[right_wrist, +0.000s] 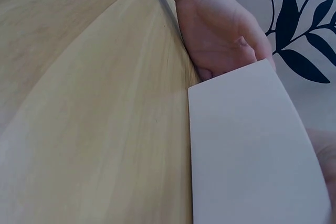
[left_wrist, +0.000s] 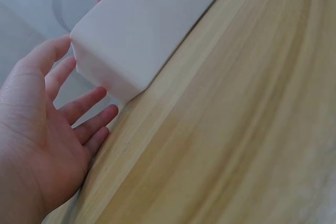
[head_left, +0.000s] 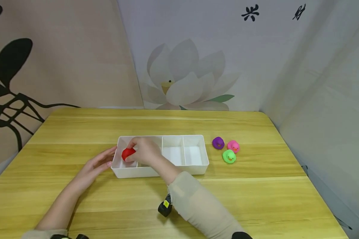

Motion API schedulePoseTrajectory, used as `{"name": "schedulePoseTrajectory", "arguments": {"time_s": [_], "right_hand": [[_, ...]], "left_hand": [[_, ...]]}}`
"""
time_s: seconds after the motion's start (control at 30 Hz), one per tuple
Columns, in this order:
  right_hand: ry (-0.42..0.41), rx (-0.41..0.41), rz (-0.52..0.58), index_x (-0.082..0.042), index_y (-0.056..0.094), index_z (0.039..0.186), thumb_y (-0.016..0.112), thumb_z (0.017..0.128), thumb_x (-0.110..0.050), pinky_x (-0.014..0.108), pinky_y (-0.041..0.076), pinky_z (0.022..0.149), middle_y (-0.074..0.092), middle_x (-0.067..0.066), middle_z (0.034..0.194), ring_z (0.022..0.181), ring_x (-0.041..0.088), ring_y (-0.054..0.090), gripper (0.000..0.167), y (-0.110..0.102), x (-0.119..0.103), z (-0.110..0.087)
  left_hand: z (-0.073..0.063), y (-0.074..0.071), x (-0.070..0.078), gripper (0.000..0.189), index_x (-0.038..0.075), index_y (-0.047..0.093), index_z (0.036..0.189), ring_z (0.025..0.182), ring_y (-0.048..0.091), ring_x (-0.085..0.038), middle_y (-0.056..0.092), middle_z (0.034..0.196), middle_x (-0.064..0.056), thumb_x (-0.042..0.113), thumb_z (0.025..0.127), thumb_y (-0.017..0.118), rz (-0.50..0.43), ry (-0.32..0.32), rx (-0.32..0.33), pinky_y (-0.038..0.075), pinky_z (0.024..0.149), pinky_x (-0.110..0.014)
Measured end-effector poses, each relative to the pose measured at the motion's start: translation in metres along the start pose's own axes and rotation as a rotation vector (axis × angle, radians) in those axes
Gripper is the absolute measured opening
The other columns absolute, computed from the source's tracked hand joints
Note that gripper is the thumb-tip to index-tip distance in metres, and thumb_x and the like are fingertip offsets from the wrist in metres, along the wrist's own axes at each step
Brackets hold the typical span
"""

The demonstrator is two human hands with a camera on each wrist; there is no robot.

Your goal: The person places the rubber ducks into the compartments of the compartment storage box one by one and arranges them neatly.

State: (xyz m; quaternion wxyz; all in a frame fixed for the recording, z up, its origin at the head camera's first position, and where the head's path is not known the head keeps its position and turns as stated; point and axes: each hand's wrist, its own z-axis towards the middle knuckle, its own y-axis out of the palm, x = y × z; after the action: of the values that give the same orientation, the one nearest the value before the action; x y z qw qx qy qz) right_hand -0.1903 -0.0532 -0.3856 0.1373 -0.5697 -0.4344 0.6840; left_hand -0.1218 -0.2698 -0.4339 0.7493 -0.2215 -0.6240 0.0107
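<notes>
A white divided box (head_left: pixel 173 171) stands on the table. Over its leftmost compartment my right hand (head_left: pixel 146 151) pinches a small red toy (head_left: pixel 128 153), low between the compartment walls; fingers and thumb cover part of it, and it looks like a rubber duck. My left hand (head_left: pixel 92 167) rests against the box's left end, its fingers spread along that end wall. In the left wrist view the left hand (left_wrist: pixel 47 124) has fairly straight fingers, with fingertips right at the box corner (left_wrist: pixel 105 72). The right wrist view shows the box's side (right_wrist: pixel 247 145), with the red toy hidden.
Right of the box, a purple rubber duck (head_left: pixel 218 143), a pink rubber duck (head_left: pixel 233 146) and a green rubber duck (head_left: pixel 229 156) sit close together. The wooden table (head_left: pixel 257 205) meets a printed cloth backdrop (head_left: pixel 197 26) behind.
</notes>
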Motion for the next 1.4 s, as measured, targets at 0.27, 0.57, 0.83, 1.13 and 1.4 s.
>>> {"name": "schedulePoseTrajectory", "arguments": {"time_s": [0.27, 0.57, 0.83, 1.13, 1.4], "right_hand": [[0.01, -0.006, -0.047, -0.024, 0.065, 0.085, 0.085, 0.072, -0.03, 0.023, 0.042, 0.061, 0.058, -0.016, 0.079, 0.071, 0.006, 0.051, 0.024, 0.0015, -0.0022, 0.0011], [0.023, -0.021, -0.104, -0.023, 0.065, 0.086, 0.085, 0.073, -0.031, 0.022, 0.041, 0.059, 0.057, -0.015, 0.078, 0.07, 0.006, 0.051, 0.025, 0.0039, -0.0047, 0.0031], [0.057, -0.016, -0.161, -0.023, 0.063, 0.087, 0.086, 0.07, -0.033, 0.025, 0.041, 0.057, 0.055, -0.014, 0.079, 0.069, 0.007, 0.05, 0.03, 0.0078, -0.0068, 0.0028], [0.067, -0.022, -0.153, -0.024, 0.064, 0.087, 0.086, 0.071, -0.033, 0.025, 0.042, 0.057, 0.055, -0.014, 0.079, 0.07, 0.008, 0.05, 0.029, 0.0064, -0.0078, 0.0014], [0.072, -0.02, -0.163, -0.025, 0.064, 0.083, 0.084, 0.072, -0.034, 0.025, 0.041, 0.056, 0.054, -0.015, 0.079, 0.069, 0.007, 0.05, 0.025, 0.0053, -0.0083, 0.0024]], "left_hand": [[0.0006, -0.0001, -0.0008, 0.05, 0.008, 0.032, 0.15, 0.121, 0.044, -0.004, 0.041, 0.141, -0.024, 0.011, 0.102, 0.046, -0.009, -0.008, -0.004, 0.043, 0.089, -0.023], [0.0003, -0.0008, -0.0025, 0.049, 0.011, 0.033, 0.15, 0.121, 0.044, -0.006, 0.042, 0.141, -0.024, 0.011, 0.102, 0.045, 0.006, -0.011, -0.002, 0.043, 0.088, -0.023], [-0.0007, -0.0004, -0.0014, 0.049, 0.011, 0.033, 0.15, 0.121, 0.045, -0.008, 0.043, 0.14, -0.023, 0.012, 0.102, 0.045, 0.001, -0.02, -0.001, 0.043, 0.089, -0.022], [-0.0012, -0.0006, -0.0012, 0.05, 0.011, 0.032, 0.15, 0.123, 0.044, -0.012, 0.042, 0.141, -0.022, 0.012, 0.102, 0.045, 0.0, -0.027, -0.005, 0.043, 0.089, -0.023], [-0.0003, -0.0015, -0.001, 0.05, 0.012, 0.033, 0.15, 0.122, 0.043, -0.006, 0.041, 0.142, -0.023, 0.012, 0.102, 0.045, -0.001, -0.024, -0.001, 0.042, 0.089, -0.021]]}}
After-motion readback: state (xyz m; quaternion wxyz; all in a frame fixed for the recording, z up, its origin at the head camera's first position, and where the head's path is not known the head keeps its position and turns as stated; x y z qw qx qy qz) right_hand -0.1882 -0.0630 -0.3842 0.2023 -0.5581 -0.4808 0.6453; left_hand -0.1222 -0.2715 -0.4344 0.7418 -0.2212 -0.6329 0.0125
